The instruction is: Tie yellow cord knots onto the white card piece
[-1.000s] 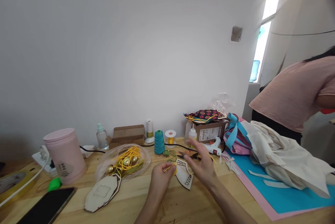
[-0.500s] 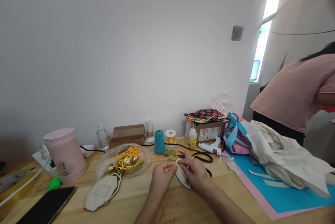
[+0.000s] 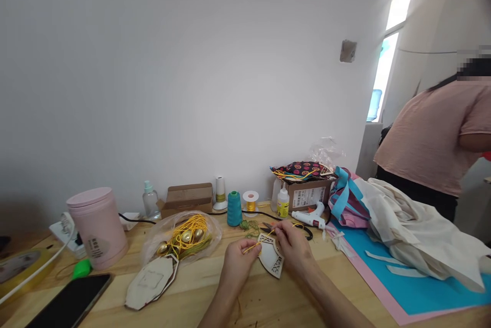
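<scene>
A pale fan-shaped piece (image 3: 270, 256) with cut-out patterns at its ends hangs between my hands, low over the wooden table. My left hand (image 3: 242, 261) pinches a yellow cord (image 3: 252, 247) beside the piece's upper left corner. On the right, my right hand (image 3: 292, 246) is closed on the same cord, which runs over the top of the piece and trails off behind the fingers. Black-handled scissors (image 3: 306, 232) lie just behind my right hand, partly hidden by it. Green thread (image 3: 249, 226) lies behind my left hand.
A teal thread cone (image 3: 234, 209), glue bottle (image 3: 283, 202) and glue gun (image 3: 310, 215) stand or lie behind. Left are a bag of yellow cords (image 3: 192, 236), pink canister (image 3: 97, 228) and phone (image 3: 71, 300). White cloth (image 3: 414, 220) lies right; a person (image 3: 433, 136) bends beyond.
My right hand has moved up and right, away from my left hand, drawing the cord between them. More of the fan-shaped piece now shows. The person at the right has shifted slightly right.
</scene>
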`<state>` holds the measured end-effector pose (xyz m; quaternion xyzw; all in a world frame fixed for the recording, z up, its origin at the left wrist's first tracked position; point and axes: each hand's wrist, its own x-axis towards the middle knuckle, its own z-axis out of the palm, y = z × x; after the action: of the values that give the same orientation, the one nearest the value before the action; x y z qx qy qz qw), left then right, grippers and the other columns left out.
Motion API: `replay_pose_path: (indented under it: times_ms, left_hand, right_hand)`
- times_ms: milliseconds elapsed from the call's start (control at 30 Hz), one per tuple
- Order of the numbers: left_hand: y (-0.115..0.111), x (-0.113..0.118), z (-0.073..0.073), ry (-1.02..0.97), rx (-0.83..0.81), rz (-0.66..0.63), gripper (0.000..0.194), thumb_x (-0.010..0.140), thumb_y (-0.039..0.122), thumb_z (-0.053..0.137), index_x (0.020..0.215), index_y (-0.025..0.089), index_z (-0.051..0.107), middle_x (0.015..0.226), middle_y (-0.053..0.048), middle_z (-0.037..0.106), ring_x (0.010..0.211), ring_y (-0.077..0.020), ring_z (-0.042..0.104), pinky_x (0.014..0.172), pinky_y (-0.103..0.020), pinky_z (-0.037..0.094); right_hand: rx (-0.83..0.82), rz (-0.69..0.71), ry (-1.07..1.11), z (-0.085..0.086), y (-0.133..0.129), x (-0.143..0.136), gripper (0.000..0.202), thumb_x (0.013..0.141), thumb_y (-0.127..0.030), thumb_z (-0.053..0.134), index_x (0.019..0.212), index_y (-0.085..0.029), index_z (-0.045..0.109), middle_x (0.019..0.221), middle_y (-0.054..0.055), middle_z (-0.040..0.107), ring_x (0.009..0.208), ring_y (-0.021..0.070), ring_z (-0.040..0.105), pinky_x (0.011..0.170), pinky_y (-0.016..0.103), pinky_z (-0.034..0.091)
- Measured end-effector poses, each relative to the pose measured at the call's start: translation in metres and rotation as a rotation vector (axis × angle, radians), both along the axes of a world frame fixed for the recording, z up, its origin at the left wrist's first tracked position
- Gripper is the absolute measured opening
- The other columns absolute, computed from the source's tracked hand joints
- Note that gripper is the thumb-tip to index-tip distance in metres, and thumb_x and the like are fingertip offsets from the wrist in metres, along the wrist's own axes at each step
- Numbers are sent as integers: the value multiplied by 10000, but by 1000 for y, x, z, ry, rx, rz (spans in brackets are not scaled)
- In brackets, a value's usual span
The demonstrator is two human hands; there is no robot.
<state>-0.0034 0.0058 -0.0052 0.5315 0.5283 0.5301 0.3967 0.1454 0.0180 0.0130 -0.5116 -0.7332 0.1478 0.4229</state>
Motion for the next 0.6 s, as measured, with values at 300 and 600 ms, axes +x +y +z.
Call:
replay_pose_path:
  times_ms: [300,600]
  left_hand:
    - [-1,-1,1,-24,-3,1,243,545,302,620,663,92,656,629,-70,678,599,-192,593,567,-263,459]
    - [2,-1,-2,9,39,-44,205,563,292,601,636,111,663,616,-65,677,601,-196,591,570,-266,458]
  right_hand:
    - [-1,-49,125,-6,9,4,213,782,-297,330,790,-184,510,739,25,571,679,155,517,607,254,388]
    - [153,281,-28,5,-9,-8,216,743,-222,422,925,-214,538,930,40,552,899,173,472,779,297,359]
